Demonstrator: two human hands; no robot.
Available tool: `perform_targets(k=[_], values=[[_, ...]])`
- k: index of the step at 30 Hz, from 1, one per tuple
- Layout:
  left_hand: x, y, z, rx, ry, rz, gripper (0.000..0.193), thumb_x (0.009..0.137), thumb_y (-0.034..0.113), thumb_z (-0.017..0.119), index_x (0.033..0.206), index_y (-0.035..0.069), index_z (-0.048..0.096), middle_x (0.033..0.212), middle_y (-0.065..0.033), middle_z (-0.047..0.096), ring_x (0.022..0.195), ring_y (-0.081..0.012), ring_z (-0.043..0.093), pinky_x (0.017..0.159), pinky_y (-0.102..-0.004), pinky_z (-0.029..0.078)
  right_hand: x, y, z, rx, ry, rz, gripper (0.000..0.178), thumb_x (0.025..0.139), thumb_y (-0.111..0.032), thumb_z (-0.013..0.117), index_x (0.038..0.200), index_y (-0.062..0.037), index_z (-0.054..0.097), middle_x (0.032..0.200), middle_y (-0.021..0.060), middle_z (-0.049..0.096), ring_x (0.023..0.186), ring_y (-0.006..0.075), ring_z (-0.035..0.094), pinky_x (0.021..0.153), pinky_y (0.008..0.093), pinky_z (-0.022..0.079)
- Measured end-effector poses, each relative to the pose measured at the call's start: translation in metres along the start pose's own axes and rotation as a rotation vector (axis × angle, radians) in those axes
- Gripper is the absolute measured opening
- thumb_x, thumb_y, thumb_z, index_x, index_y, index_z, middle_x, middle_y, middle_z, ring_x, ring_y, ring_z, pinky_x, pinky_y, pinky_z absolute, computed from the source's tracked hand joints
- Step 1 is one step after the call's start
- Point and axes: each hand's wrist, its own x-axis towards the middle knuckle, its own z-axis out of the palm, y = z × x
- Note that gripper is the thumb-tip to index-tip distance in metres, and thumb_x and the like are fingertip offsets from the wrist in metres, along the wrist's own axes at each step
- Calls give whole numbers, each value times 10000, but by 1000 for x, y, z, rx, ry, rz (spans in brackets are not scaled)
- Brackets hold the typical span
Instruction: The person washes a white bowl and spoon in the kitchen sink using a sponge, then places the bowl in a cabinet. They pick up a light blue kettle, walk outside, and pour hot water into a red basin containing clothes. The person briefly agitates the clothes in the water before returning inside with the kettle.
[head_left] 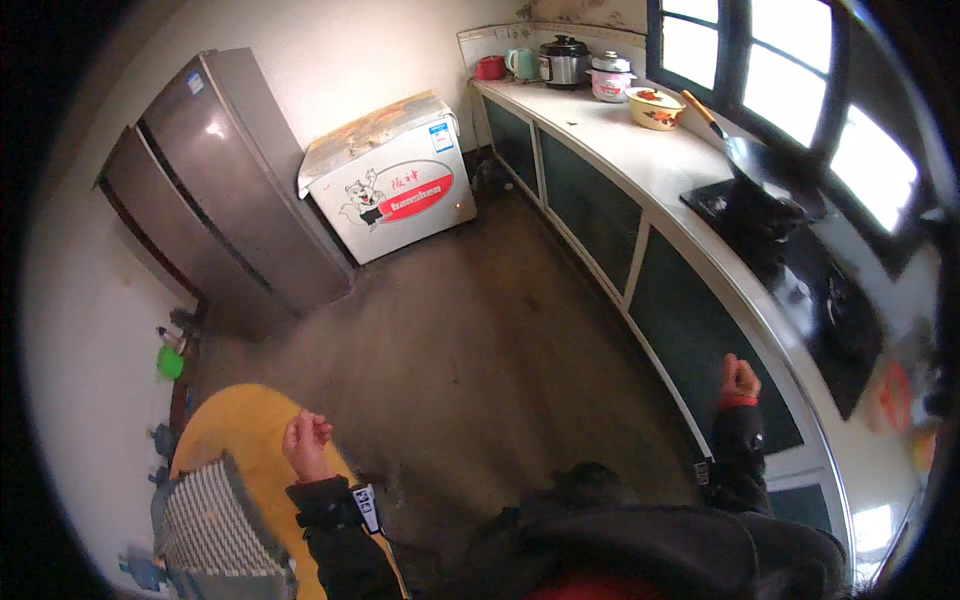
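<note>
Beside the bench point(640, 155), right hand point(741, 380) and, farther off, left hand point(308, 445) are hovering, fingers point(308, 423) curled, apparently empty, best clearing its edge.

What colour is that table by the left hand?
The table is yellow-orange; it shows best in the head view.

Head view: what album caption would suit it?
Curled left hand near a yellow table, curled right hand near dark cabinet doors; a white chest freezer beyond.
</note>
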Motion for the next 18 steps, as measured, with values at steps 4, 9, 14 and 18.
perform_targets(k=[4,9,14,18], values=[[99,-44,101,172,-63,136,189,829,237,532,712,97,481,585,32,435,502,-39,382,442,-173,281,83,-4,58,20,181,67,356,865,-278,471,572,-77,449,511,-41,361,480,56,343,441,215,269],[219,-65,180,371,-15,84,228,816,255,559,704,83,458,594,65,387,512,-21,331,443,-181,259,203,-47,193,243,297,43,375,879,-283,439,566,-75,445,511,-35,377,483,46,347,439,205,257],[311,-80,219,446,-145,-28,201,821,205,543,699,70,457,569,34,432,469,-30,365,415,-174,289,330,-98,321,417,246,-114,391,885,-282,431,550,-79,443,493,-16,406,441,46,345,413,197,241],[429,-100,257,567,-95,41,166,815,164,538,706,59,467,569,29,440,476,-35,378,428,-189,309,389,-101,414,453,353,-68,374,875,-280,458,559,-79,462,485,-23,398,425,40,336,390,193,228]])
